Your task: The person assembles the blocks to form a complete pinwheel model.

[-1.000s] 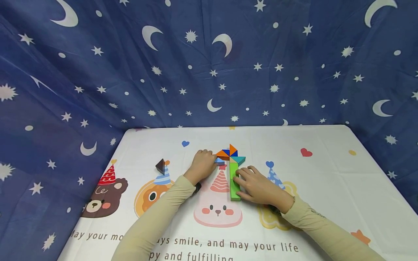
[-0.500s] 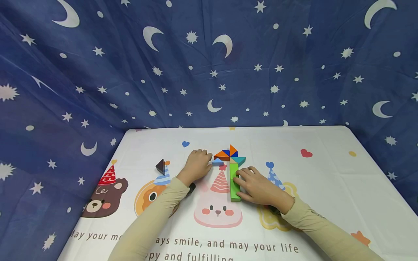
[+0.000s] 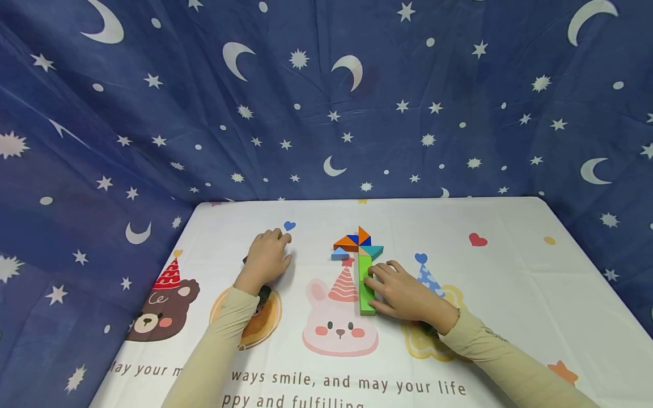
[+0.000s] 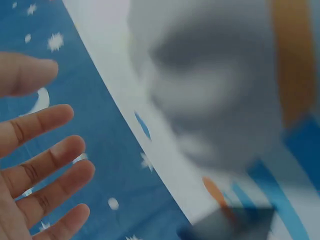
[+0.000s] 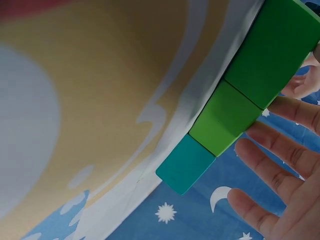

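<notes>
My left hand (image 3: 266, 255) is above the left part of the table with its fingers apart and nothing in them. Below it lies a dark triangular block (image 4: 227, 225), almost wholly hidden by the hand in the head view. My right hand (image 3: 403, 288) rests its fingertips along the side of two green blocks (image 3: 366, 289) laid end to end. At their far end, orange, blue and teal triangular blocks form a pinwheel shape; an orange triangle (image 3: 347, 243) points left and a teal triangle (image 3: 374, 250) right. A light blue triangle (image 3: 339, 254) lies just below the orange one.
The white tablecloth (image 3: 510, 317) carries printed animals, hearts and lettering. Behind and to the left hangs a dark blue curtain (image 3: 285, 113) with moons and stars, meeting the table's back and left edges.
My left hand has let go of the light blue triangle beside the pinwheel and moved left, over the dark block. The right hand stays in place at the green blocks.
</notes>
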The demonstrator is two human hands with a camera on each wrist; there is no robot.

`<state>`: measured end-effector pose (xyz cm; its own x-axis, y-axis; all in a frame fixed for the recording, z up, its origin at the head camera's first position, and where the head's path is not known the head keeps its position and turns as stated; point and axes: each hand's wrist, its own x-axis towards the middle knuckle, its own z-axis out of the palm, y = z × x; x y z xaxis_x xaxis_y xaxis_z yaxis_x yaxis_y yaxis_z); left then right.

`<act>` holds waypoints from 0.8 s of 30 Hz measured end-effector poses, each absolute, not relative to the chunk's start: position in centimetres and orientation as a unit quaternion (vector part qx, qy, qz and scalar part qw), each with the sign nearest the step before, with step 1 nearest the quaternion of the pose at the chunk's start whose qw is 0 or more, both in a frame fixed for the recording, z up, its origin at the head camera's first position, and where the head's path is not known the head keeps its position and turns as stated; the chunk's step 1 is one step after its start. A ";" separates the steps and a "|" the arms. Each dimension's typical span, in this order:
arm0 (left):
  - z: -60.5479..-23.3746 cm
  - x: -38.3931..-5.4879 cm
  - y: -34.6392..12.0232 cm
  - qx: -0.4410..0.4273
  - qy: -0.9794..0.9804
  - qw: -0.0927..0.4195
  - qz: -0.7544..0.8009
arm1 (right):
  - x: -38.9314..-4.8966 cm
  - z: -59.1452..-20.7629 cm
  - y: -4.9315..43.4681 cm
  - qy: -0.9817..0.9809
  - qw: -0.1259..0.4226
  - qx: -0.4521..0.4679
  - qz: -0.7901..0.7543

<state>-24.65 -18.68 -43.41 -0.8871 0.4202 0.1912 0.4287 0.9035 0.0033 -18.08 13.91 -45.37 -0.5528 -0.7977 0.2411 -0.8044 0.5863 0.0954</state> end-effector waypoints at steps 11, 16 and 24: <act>-44.2 -24.2 -22.3 -0.162 -0.983 0.080 -0.037 | -18.1 -45.4 14.0 -0.883 0.127 0.453 0.014; -44.4 -23.8 -23.3 -0.148 -0.985 0.075 -0.036 | -18.1 -45.4 14.0 -0.886 0.121 0.447 0.012; -44.4 -23.2 -25.0 -0.115 -0.991 0.062 -0.041 | -18.0 -45.3 14.0 -0.885 0.120 0.449 0.012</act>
